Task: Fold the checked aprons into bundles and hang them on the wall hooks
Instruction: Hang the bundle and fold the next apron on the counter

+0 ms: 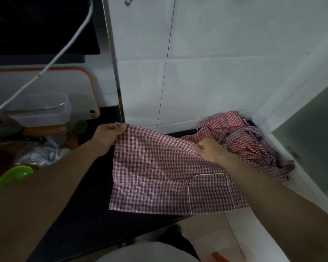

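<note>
I am holding the large red-and-white checked cotton apron (159, 176) stretched between both hands over the black countertop (95, 214), its lower part draping toward me with the white-piped pocket (208, 191) showing below my right forearm. Beyond my right hand, a crumpled heap of more checked aprons and their tangled ties (240, 137) is lying in the corner where the white tiled wall (216, 63) meets the counter. No wall hooks are in view.

My left hand (107, 136) is pinching the apron's top left corner, fingers curled over the hem. My right hand (208, 149) is gripping a gathered bunch of cloth along the top edge, fingers closed into the fabric.

To fold well, I judge I should be keeping the top edge taut and level, drawing my right hand clear of the heap so no loose tie is dragging along, then bringing corner to corner.

To the left of my left hand, a clear lidded plastic box (44, 110) is sitting; I cannot tell what it holds. Nearer me on that side, a green round bowl (13, 176) is showing only part of its inside, and nothing can be made out in it.
</note>
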The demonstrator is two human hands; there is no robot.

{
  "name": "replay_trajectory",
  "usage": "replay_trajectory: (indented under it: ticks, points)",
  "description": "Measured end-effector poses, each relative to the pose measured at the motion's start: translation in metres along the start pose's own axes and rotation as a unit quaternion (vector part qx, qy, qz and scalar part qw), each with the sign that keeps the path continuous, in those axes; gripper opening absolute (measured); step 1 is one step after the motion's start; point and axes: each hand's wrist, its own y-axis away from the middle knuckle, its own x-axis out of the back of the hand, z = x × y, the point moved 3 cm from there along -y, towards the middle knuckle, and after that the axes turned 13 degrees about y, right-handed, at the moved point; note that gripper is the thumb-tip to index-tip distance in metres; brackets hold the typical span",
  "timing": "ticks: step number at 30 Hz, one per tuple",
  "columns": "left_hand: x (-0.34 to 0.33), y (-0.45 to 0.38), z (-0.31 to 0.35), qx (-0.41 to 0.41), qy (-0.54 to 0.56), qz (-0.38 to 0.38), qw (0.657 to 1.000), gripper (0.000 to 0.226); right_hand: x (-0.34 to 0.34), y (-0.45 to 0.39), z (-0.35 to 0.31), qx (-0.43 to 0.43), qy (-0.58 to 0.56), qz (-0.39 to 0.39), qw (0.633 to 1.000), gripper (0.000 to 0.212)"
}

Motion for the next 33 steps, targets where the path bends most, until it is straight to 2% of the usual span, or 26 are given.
replay_trajectory:
  ticks: [3, 5, 8, 12, 15, 19, 21, 23, 27, 28, 31, 32, 33]
  points:
    - [-0.004, 0.003, 0.007, -0.062, -0.033, 0.048, 0.996, 0.022, 0.0, 0.008, 0.013, -0.029, 0.071, -0.089, 0.993, 0.045]
    - [-0.011, 0.014, 0.014, -0.104, -0.05, 0.063, 0.991, 0.019, 0.003, 0.016, 0.023, -0.035, 0.093, -0.112, 0.989, 0.044]
    - [-0.028, 0.035, 0.021, -0.114, -0.04, 0.039, 0.992, 0.014, 0.008, 0.024, 0.035, 0.005, 0.089, -0.072, 0.993, 0.043]
    - [-0.056, 0.069, 0.032, -0.07, -0.022, -0.055, 0.996, 0.032, 0.006, 0.027, 0.041, 0.083, 0.094, -0.006, 0.992, 0.038]
    - [-0.076, 0.092, 0.042, -0.041, 0.016, -0.07, 0.997, 0.043, 0.008, 0.026, 0.036, 0.113, 0.091, 0.006, 0.989, 0.037]
    - [-0.09, 0.116, 0.05, -0.017, 0.054, -0.071, 0.996, 0.032, 0.011, 0.024, 0.026, 0.141, 0.058, 0.024, 0.988, 0.031]
    - [-0.096, 0.127, 0.053, -0.006, 0.056, -0.08, 0.995, 0.025, 0.017, 0.025, 0.019, 0.126, 0.037, 0.053, 0.99, 0.031]
    - [-0.101, 0.138, 0.058, -0.003, 0.055, -0.093, 0.994, 0.01, 0.023, 0.023, 0.017, 0.122, 0.02, 0.07, 0.99, 0.036]
    - [-0.103, 0.156, 0.068, -0.015, 0.051, -0.077, 0.996, 0.008, 0.028, 0.02, 0.011, 0.174, 0.073, -0.02, 0.982, 0.065]
    - [-0.104, 0.158, 0.072, -0.022, 0.049, -0.068, 0.996, 0.014, 0.033, 0.025, 0.01, 0.173, 0.061, -0.03, 0.983, 0.061]
    - [-0.103, 0.162, 0.081, -0.076, 0.013, -0.037, 0.996, 0.039, 0.045, 0.033, 0.02, 0.191, -0.012, 0.001, 0.982, 0.018]
    - [-0.1, 0.163, 0.083, -0.1, -0.001, -0.015, 0.995, 0.046, 0.05, 0.036, 0.029, 0.193, -0.017, 0.019, 0.981, 0.014]
    - [-0.094, 0.162, 0.084, -0.133, -0.032, 0.025, 0.99, 0.044, 0.057, 0.038, 0.041, 0.193, -0.027, 0.042, 0.98, 0.014]
